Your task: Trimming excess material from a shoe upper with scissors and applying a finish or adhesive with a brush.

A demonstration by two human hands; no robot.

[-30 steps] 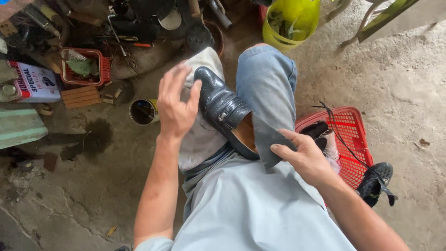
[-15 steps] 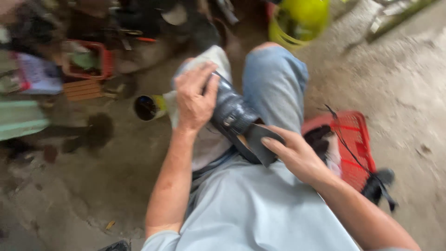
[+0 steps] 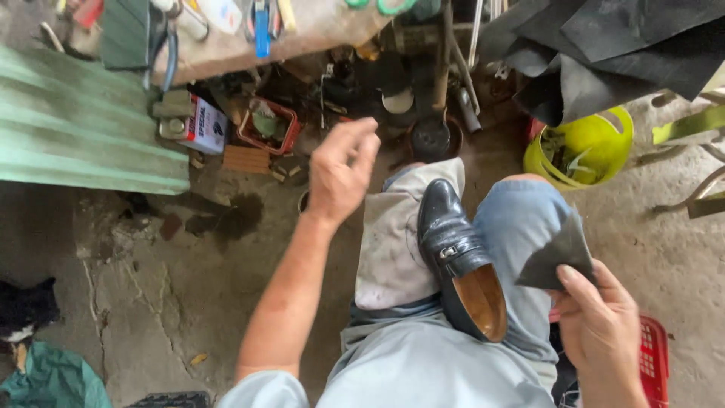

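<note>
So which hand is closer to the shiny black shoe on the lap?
It looks like the right. The right hand holds a dark piece of material just beside the black shoe. The left hand is raised up and away, above the knee.

One black loafer (image 3: 458, 261), one dark triangular piece (image 3: 557, 255), one pale cloth (image 3: 396, 242), two hands: left (image 3: 340, 177), right (image 3: 600, 325). One yellow bucket (image 3: 596, 140), two red baskets (image 3: 281, 115) (image 3: 655, 363).

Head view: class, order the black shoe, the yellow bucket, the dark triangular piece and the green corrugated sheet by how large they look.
1. green corrugated sheet
2. black shoe
3. yellow bucket, though farther away, so its true size is unsure
4. dark triangular piece, nearest the camera
</note>
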